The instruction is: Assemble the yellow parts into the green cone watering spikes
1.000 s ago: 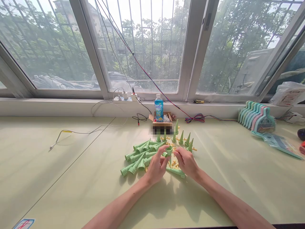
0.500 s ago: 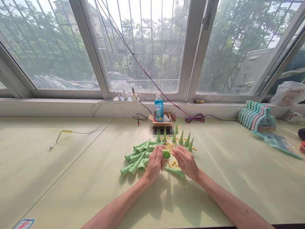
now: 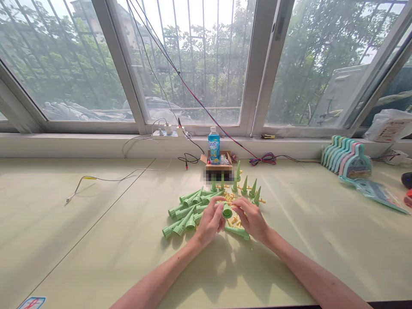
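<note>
My left hand (image 3: 210, 219) is closed round a hollow green plastic watering spike (image 3: 227, 211), its round open end turned toward me. My right hand (image 3: 249, 216) is pinched at the spike's right side, its fingertips on what looks like a small yellow valve, mostly hidden by the fingers. To the left lies a pile of green spikes (image 3: 185, 221). One loose spike (image 3: 237, 232) rests under the hands. Small yellow valves (image 3: 234, 221) are scattered between and behind the hands. Beyond them several green spikes (image 3: 253, 188) stand point up, some with yellow valves in their sides.
A blue-labelled bottle (image 3: 214, 146) stands in a small cardboard box (image 3: 219, 168) at the back. Coiled cables (image 3: 264, 159) lie near the sill. At the right are a row of pastel plastic pieces (image 3: 349, 156) and a bagged blue item (image 3: 375, 195). A thin cable (image 3: 112, 179) crosses the left.
The held spike has tilted, its open end now turned lower and slightly right, showing more of its outer side. Both hands stay nearly in place.
</note>
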`<act>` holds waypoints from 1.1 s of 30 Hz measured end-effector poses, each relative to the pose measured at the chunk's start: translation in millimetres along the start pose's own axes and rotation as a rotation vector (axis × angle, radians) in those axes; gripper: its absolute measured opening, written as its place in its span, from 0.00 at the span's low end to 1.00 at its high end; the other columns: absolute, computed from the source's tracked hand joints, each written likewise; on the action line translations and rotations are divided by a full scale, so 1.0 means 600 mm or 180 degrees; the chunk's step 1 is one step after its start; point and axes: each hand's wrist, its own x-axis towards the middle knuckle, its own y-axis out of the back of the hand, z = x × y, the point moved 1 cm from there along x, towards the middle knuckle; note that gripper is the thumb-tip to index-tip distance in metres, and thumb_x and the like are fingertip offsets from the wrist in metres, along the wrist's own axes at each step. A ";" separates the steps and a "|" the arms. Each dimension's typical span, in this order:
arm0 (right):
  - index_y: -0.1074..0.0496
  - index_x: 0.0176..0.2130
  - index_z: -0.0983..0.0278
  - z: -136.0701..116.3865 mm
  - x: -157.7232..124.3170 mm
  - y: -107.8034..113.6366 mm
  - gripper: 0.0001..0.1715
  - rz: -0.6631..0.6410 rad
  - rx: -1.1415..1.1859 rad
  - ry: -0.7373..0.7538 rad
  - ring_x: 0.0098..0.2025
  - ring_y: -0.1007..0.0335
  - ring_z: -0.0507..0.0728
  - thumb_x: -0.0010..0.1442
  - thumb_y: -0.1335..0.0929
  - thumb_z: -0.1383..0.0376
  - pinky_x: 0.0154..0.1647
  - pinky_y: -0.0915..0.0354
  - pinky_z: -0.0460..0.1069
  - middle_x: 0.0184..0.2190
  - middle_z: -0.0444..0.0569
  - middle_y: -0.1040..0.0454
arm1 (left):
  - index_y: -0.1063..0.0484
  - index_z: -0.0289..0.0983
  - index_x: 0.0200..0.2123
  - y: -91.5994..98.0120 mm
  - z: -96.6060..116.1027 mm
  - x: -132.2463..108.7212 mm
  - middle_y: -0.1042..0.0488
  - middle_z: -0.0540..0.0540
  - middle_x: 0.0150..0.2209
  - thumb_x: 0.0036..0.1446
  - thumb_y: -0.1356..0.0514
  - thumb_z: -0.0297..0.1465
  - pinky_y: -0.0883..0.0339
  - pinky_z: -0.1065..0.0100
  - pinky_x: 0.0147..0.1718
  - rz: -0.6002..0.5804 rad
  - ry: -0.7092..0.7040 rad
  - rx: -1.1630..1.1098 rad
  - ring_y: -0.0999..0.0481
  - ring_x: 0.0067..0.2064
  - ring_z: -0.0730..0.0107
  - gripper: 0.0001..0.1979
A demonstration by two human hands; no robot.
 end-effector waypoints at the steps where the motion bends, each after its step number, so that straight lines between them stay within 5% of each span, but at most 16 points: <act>1: 0.33 0.39 0.62 0.001 0.000 0.000 0.10 -0.0002 -0.0016 -0.0006 0.28 0.36 0.53 0.71 0.41 0.67 0.29 0.39 0.47 0.30 0.47 0.31 | 0.40 0.40 0.49 -0.001 0.002 0.000 0.39 0.56 0.26 0.67 0.50 0.45 0.44 0.76 0.16 -0.0020 -0.0023 0.0017 0.38 0.18 0.80 0.16; 11: 0.36 0.33 0.62 0.007 -0.003 -0.004 0.15 -0.0013 -0.0152 -0.0089 0.25 0.42 0.51 0.72 0.43 0.64 0.26 0.42 0.46 0.25 0.43 0.37 | 0.45 0.44 0.59 0.000 0.002 -0.002 0.33 0.46 0.41 0.68 0.50 0.43 0.32 0.74 0.22 -0.0031 -0.0195 0.0387 0.29 0.31 0.73 0.20; 17: 0.38 0.32 0.62 0.012 -0.005 -0.004 0.17 -0.0062 0.0007 -0.0186 0.31 0.31 0.54 0.72 0.44 0.63 0.30 0.38 0.46 0.26 0.44 0.35 | 0.53 0.46 0.67 0.001 -0.002 -0.006 0.31 0.37 0.53 0.68 0.49 0.40 0.26 0.69 0.29 -0.0106 -0.0376 0.0740 0.25 0.43 0.63 0.27; 24: 0.42 0.28 0.61 0.014 -0.008 -0.007 0.20 -0.0007 -0.0141 -0.0290 0.23 0.47 0.50 0.73 0.45 0.61 0.25 0.46 0.46 0.23 0.41 0.41 | 0.57 0.49 0.69 0.003 -0.010 -0.007 0.31 0.37 0.57 0.69 0.49 0.36 0.23 0.64 0.37 -0.0045 -0.0563 0.1085 0.28 0.54 0.56 0.29; 29: 0.41 0.29 0.62 0.014 -0.007 -0.009 0.19 0.0052 -0.0123 -0.0335 0.23 0.47 0.50 0.72 0.44 0.62 0.25 0.46 0.46 0.23 0.41 0.41 | 0.52 0.46 0.66 -0.002 -0.007 -0.004 0.31 0.37 0.57 0.68 0.48 0.36 0.24 0.65 0.36 0.0068 -0.0574 0.1214 0.27 0.54 0.57 0.26; 33: 0.40 0.29 0.62 0.007 -0.002 -0.005 0.19 0.0206 -0.0041 -0.0388 0.24 0.45 0.50 0.72 0.42 0.62 0.25 0.45 0.46 0.23 0.41 0.40 | 0.39 0.42 0.55 -0.005 -0.003 -0.001 0.32 0.39 0.55 0.67 0.47 0.39 0.27 0.69 0.30 0.0459 -0.0452 0.1119 0.24 0.42 0.65 0.16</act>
